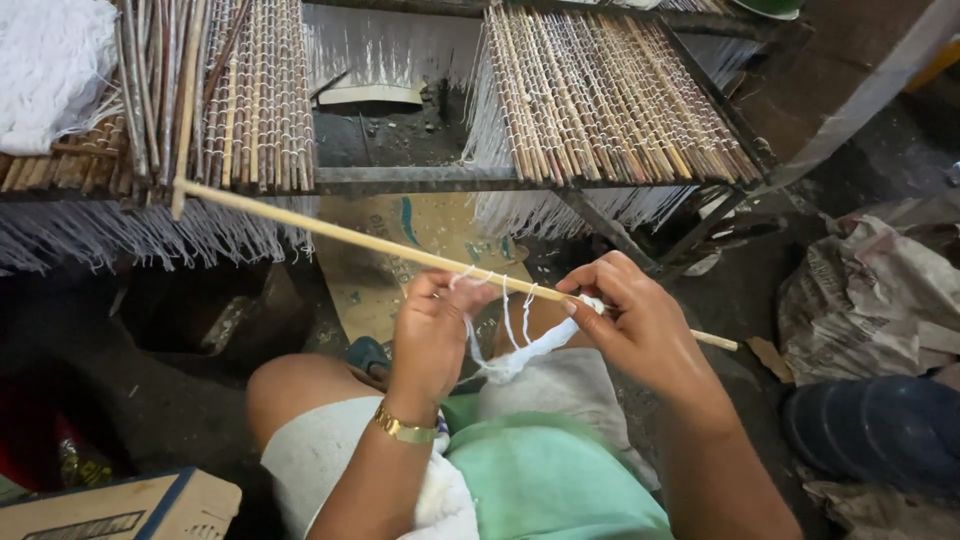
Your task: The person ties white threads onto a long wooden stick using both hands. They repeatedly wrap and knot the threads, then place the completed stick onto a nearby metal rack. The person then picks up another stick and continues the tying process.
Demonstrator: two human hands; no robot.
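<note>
Hands (432, 330) (640, 320), pale stick (370, 240), white string (515, 355)

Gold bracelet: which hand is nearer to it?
Left. The bracelet sits on the left wrist, just below the left hand, which pinches white string at the stick. The right hand is across the string, further off.

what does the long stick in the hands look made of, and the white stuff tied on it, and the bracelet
The long stick looks like pale, bare wood or split bamboo: matte, straw-coloured, thin and straight. The white string looks like soft cotton or synthetic yarn: limp, dull, bunched in loops between the left hand and right hand. The bracelet looks like gold-toned metal, shiny and linked; real gold or plating cannot be told.
</note>
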